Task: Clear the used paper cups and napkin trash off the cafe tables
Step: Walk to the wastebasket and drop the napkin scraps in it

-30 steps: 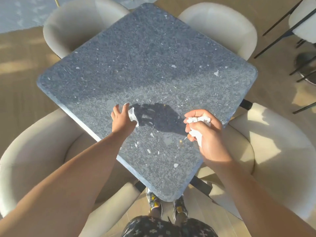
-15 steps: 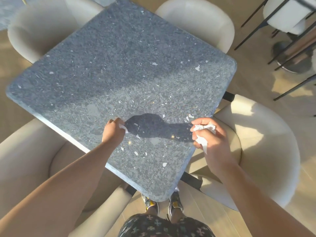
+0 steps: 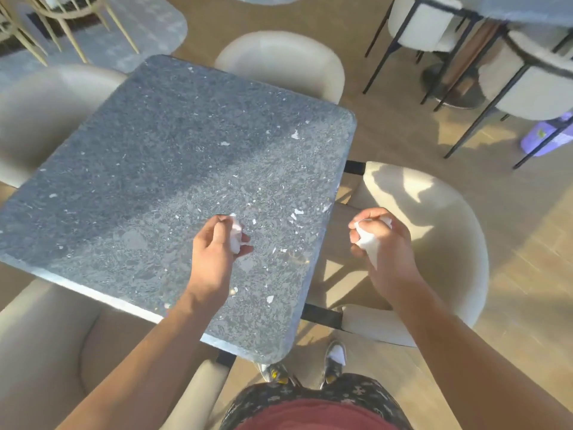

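Change: the left hand (image 3: 217,249) has closed round the small crumpled white paper napkin (image 3: 236,237) it was reaching for and turned its palm inward. The right hand (image 3: 384,243) has drifted past the table's right edge.
Left hand: over the near right part of the speckled grey square stone table (image 3: 155,169), fingers and thumb curled round the small wad, which shows only between them.
Right hand: above the seat of the cream upholstered tub chair (image 3: 434,212), fist clenched on a larger crumpled white paper napkin (image 3: 369,243); a loose tail hangs below the fingers.
Table: pale flecks show in the top; whether any are paper scraps cannot be told. No cups are in view on it.
Handling: the napkins look nearly weightless, soft and crushable, with nothing to break. Squeezing the middle of each ball is likely best, with the loose tail tucked in.
Risk: a light wad could slip from a slack grip or shed torn bits.
Stage: this table's napkins seem gathered and ready to carry to a bin.
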Motion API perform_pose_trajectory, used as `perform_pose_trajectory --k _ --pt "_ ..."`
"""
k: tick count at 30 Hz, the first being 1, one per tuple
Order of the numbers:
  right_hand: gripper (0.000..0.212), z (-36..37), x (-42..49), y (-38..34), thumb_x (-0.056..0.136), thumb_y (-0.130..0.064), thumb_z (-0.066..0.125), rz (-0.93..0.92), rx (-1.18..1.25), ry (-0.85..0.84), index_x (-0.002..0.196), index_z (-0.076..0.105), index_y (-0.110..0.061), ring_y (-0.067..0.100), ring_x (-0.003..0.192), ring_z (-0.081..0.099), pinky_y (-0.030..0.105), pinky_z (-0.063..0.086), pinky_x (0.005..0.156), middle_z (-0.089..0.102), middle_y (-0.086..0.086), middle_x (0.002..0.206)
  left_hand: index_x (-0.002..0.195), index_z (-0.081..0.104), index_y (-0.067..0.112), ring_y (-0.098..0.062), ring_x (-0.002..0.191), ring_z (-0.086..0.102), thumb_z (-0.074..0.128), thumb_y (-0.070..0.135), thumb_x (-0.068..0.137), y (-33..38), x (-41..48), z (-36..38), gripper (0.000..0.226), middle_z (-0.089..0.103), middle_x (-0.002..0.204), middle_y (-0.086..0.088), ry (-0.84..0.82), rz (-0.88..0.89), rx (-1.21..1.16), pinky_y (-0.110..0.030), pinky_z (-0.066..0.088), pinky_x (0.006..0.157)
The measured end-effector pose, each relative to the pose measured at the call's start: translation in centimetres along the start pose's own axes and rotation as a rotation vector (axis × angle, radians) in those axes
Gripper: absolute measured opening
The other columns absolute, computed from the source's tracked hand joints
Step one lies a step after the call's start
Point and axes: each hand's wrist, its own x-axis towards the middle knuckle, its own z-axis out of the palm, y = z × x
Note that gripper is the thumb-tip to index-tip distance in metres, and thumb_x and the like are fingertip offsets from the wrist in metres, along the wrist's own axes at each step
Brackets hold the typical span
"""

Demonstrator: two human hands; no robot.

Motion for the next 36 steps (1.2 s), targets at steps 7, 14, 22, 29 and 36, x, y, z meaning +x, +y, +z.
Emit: perform_pose_trajectory --k 7,14,22,29,36 --pt "0.013 -9.9 -3.5 -2.6 0.078 -0.009 0.056 -0.049 0.1 0.131 0.072 0.061 -0.019 0.018 0.064 0.048 0.03 0.034 0.057 0.061 0.004 0.079 0.087 0.056 0.015 -0.009 0.068 0.063 0.054 0.023 0.108 0.6 -4.3 10.3 0.023 0.055 0.086 -0.009 -0.203 0.044 0.012 -0.027 0.059 0.066" --pt "0.01 -22.5 -8.1 -3.8 0.077 -0.011 0.059 -0.121 0.185 0.311 0.072 0.061 -0.02 0.016 0.062 0.051 0.03 0.035 0.057 0.059 0.005 0.078 0.078 0.062 0.022 -0.019 0.072 0.059 0.063 0.019 0.099 -1.2 -11.7 21.8 0.021 0.06 0.076 0.003 -0.401 0.036 0.043 -0.027 0.056 0.064" --pt "0.009 -40.3 -15.1 -5.1 0.075 -0.008 0.056 -0.198 0.254 0.456 0.077 0.057 -0.016 0.018 0.064 0.05 0.028 0.034 0.052 0.059 0.005 0.078 0.088 0.073 0.03 -0.011 0.075 0.064 0.061 0.022 0.104 -6.1 -23.9 35.2 0.021 0.066 0.094 -0.001 -0.59 0.09 0.114 -0.035 0.056 0.073" --pt "0.008 -53.1 -20.5 -6.9 0.074 -0.007 0.054 -0.234 0.246 0.609 0.075 0.056 -0.015 0.017 0.065 0.05 0.029 0.032 0.053 0.06 0.004 0.077 0.09 0.072 0.031 -0.014 0.076 0.063 0.061 0.023 0.102 -10.8 -31.9 46.2 0.019 0.063 0.092 0.001 -0.793 0.095 0.102 -0.029 0.056 0.068" --pt "0.011 -62.0 -19.4 -8.6 0.075 -0.006 0.054 -0.259 0.302 0.717 0.073 0.057 -0.016 0.017 0.064 0.05 0.029 0.031 0.053 0.059 0.005 0.079 0.095 0.07 0.019 -0.013 0.075 0.064 0.061 0.016 0.101 -13.2 -34.8 56.5 0.011 0.065 0.087 0.003 -0.888 0.067 0.093 -0.027 0.056 0.065"
